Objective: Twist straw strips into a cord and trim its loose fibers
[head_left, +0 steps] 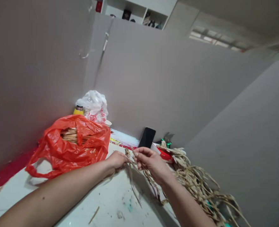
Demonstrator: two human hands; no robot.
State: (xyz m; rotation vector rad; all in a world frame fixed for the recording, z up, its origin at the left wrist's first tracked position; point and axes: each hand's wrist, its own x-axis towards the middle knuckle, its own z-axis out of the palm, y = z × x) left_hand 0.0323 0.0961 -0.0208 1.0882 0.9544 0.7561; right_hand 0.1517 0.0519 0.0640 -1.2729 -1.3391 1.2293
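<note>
My left hand [117,160] and my right hand [151,162] meet over the white table [59,201], both pinching the same tan straw strands [131,171] between fingers and thumb. The strands hang down from the hands toward the tabletop. A big tangle of the same tan straw [198,183] lies to the right of my right forearm and trails off toward the lower right corner.
A red plastic bag [68,146] holding straw bundles sits at the left. Behind it stand a white plastic bag [94,105] and a yellow bottle [78,110]. A black phone [147,137] leans on the grey partition wall; green-handled scissors [166,142] lie beside it.
</note>
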